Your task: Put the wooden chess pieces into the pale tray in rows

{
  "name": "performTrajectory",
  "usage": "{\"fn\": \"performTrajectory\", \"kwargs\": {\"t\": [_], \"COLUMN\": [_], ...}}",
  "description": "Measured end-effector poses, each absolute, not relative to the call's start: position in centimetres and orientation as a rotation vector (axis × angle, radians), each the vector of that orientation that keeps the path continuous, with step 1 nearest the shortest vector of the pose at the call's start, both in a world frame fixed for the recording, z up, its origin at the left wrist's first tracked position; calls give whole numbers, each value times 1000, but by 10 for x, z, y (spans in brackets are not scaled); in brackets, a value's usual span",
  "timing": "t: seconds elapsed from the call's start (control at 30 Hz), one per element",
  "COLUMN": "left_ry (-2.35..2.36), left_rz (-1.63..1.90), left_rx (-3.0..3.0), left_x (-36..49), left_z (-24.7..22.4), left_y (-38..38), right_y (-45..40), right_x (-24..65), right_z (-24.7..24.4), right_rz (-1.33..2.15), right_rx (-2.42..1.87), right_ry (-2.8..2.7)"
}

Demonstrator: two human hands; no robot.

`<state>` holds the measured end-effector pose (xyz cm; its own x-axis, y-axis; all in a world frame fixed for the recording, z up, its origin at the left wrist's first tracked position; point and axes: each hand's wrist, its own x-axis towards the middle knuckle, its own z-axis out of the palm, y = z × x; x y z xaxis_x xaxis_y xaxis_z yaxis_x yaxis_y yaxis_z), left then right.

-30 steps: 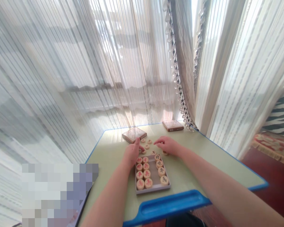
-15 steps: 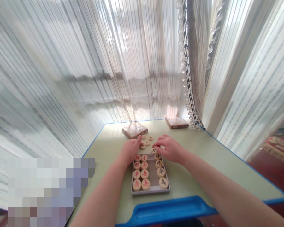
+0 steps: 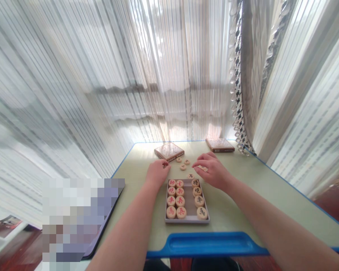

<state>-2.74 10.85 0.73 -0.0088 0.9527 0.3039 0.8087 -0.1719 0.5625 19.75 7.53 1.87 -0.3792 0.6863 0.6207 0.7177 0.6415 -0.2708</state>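
Note:
A shallow grey box (image 3: 190, 217) lies on the table, holding round Chinese chess pieces. Red-character pieces (image 3: 180, 201) fill two columns on its left; black-character pieces (image 3: 199, 201) stand in one column on its right, with bare box floor between. My left hand (image 3: 157, 172) rests just beyond the box's far left corner, fingers curled closed; whatever they hold is hidden. My right hand (image 3: 213, 170) hovers past the far right corner, fingers apart over pieces (image 3: 203, 169) partly covered by it. A loose black-character piece (image 3: 190, 176) lies at the box's far edge.
Further loose pieces (image 3: 183, 167) lie between my hands and a flat patterned box (image 3: 169, 151). A similar flat box (image 3: 220, 145) is at the far right. A blue tray-like ledge (image 3: 213, 244) edges the pale green table (image 3: 260, 203). Curtains (image 3: 169, 75) hang behind.
My right hand has moved away from the loose piece by the box, rightward and further off. A piece near my left thumb no longer shows, and that hand's fingers have curled in. The view shifted.

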Motion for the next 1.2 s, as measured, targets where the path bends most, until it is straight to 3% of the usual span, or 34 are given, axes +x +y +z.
{"fn": "performTrajectory", "kwargs": {"t": [0.23, 0.37, 0.6, 1.2], "left_ry": [1639, 1250, 794, 716], "left_rz": [1177, 1301, 1095, 1093], "left_rx": [1818, 1447, 1360, 1335], "left_x": [-24, -12, 3, 1], "left_z": [9, 19, 32, 41], "left_y": [106, 96, 76, 69], "right_y": [75, 71, 56, 55], "right_x": [198, 192, 175, 175], "right_z": [20, 21, 21, 30], "right_rz": [-5, 100, 170, 316], "right_rx": [-1049, -989, -986, -790], "right_ry": [-2140, -2119, -2063, -1901]}}
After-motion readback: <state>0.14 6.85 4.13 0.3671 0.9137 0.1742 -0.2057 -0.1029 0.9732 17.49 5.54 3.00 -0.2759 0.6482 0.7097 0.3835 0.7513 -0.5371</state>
